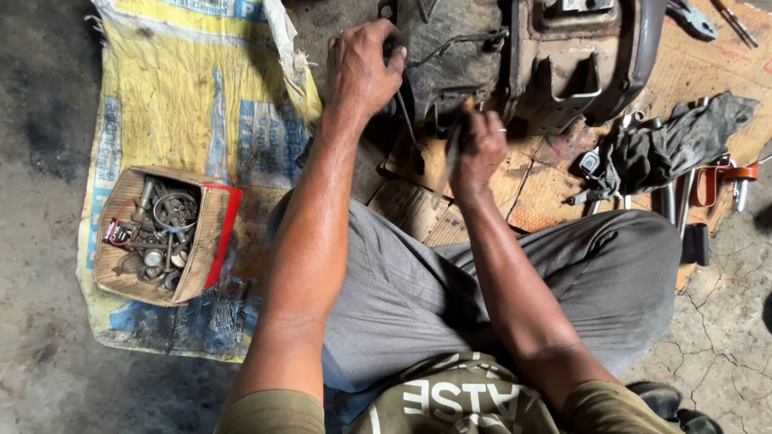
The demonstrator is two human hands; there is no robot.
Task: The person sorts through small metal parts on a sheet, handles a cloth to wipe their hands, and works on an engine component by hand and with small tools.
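While it lies on flattened cardboard (555,193), the greasy metal engine part (515,56) looks heavy, rigid and slippery. Left hand (362,68) is clamped over its wire bracket (450,44), the surest hold; right hand (478,149) is closed round a slim tool (452,149). Box of bolts (165,233) sits well apart.

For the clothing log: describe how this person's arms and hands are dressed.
Both forearms are bare, with no gloves. The left hand carries no ring or watch that shows. The right hand has a thin pale ring on one finger. Short olive-green sleeves end above the elbows, matching the shirt.
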